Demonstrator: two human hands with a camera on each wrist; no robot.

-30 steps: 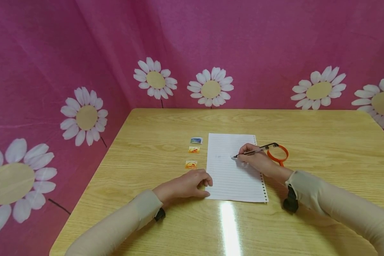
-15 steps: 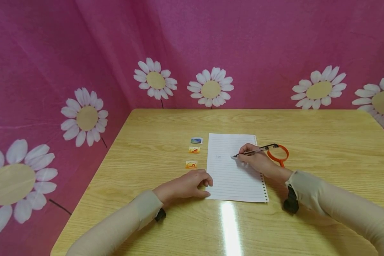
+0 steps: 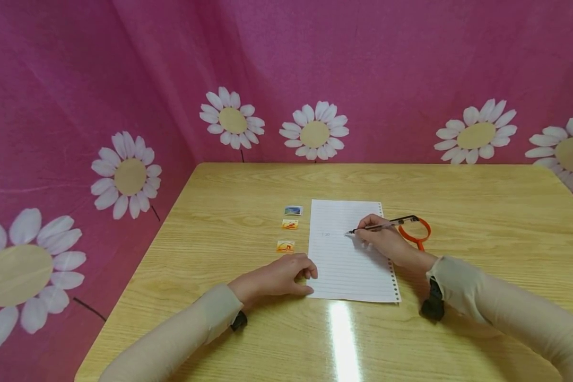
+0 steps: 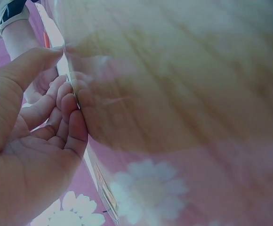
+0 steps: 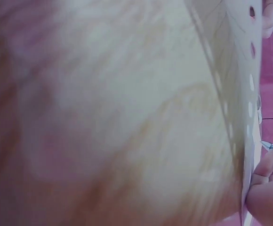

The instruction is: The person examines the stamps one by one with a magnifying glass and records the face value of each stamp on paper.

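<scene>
A sheet of lined loose-leaf paper (image 3: 348, 276) with punched holes down its right side lies on the table. My right hand (image 3: 382, 241) pinches a pen (image 3: 403, 219) with a clear barrel and dark end, its tip right at the paper in the upper half. Left of the tip is a short bit of faint handwriting (image 3: 326, 234). My left hand (image 3: 280, 274) rests at the sheet's lower left edge, fingers loosely bent and thumb at the margin. In the right wrist view the pen's metal tip (image 5: 266, 145) shows beyond the fingers, partly cut off by the frame.
Left of the paper lie three stamp-sized pictures: a blue one (image 3: 293, 210), a yellow-orange one (image 3: 290, 224) and another orange one (image 3: 285, 246). An orange magnifying glass (image 3: 419, 244) lies behind the right hand. A pink curtain (image 3: 387, 79) with daisies hangs behind the wooden table (image 3: 496, 233).
The pen's upper end has tipped slightly to the right in my right hand, while its tip stays near the same spot. My left hand and the small pictures have not moved.
</scene>
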